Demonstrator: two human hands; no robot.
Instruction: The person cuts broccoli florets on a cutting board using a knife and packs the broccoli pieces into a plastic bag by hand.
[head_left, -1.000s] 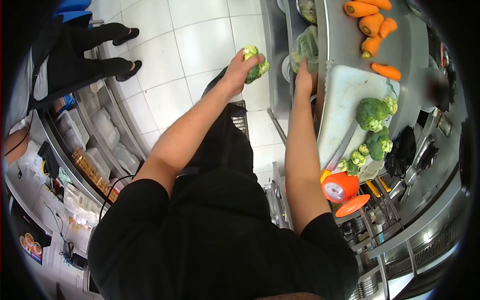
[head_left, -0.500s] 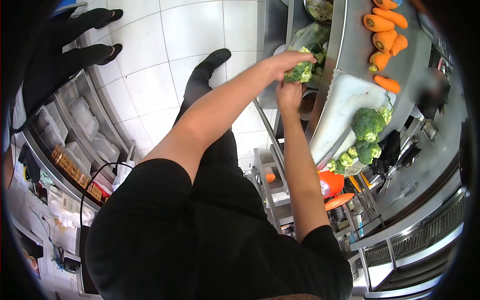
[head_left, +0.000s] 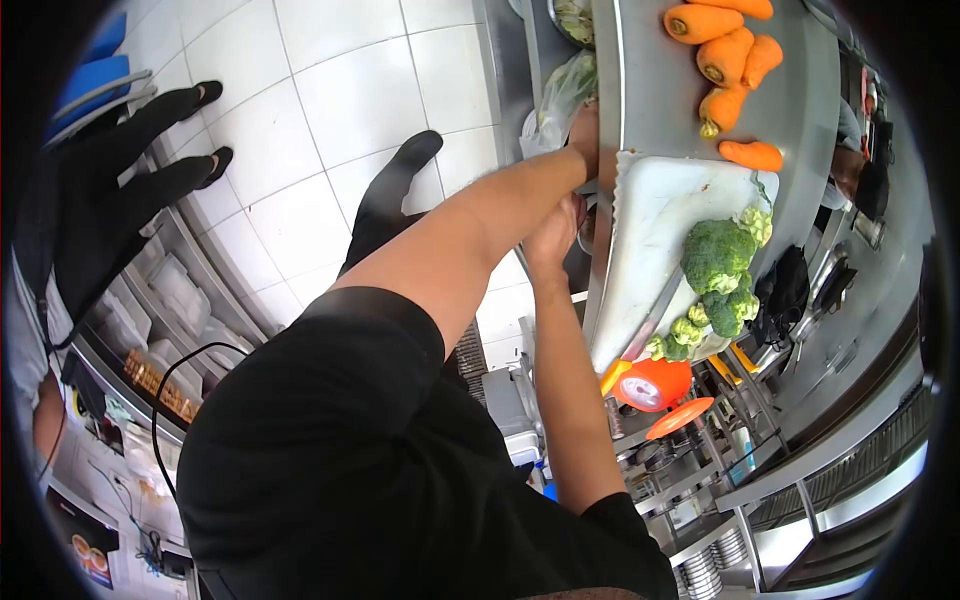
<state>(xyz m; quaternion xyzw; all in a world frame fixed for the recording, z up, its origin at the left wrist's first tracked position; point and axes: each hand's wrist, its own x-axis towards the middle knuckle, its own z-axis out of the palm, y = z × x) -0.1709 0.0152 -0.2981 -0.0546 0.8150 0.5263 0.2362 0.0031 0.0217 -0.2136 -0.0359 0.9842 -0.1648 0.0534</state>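
Note:
My left hand [head_left: 584, 135] reaches down past the counter's edge, beside a clear plastic bag [head_left: 565, 95] with green pieces in it; its fingers are hidden. Just below it, my right hand [head_left: 552, 238] is closed with curled fingers, and what it holds, if anything, is hidden by the left forearm. To the right lies a white cutting board [head_left: 640, 220]. On it rest a large broccoli head [head_left: 715, 255], smaller broccoli pieces [head_left: 690, 330] and a knife [head_left: 664, 302].
Several carrots [head_left: 725, 55] lie on the steel counter [head_left: 640, 90]. An orange scale [head_left: 655, 385] stands near the board's lower end. A bowl [head_left: 575, 22] sits beyond the bag. Another person's legs [head_left: 150, 130] are at the left, near shelves of containers [head_left: 170, 290].
The broccoli piece that both hands held is out of sight. My left hand has gone down beside the bag, partly behind the counter's edge. My right hand is lower, and the view has shifted.

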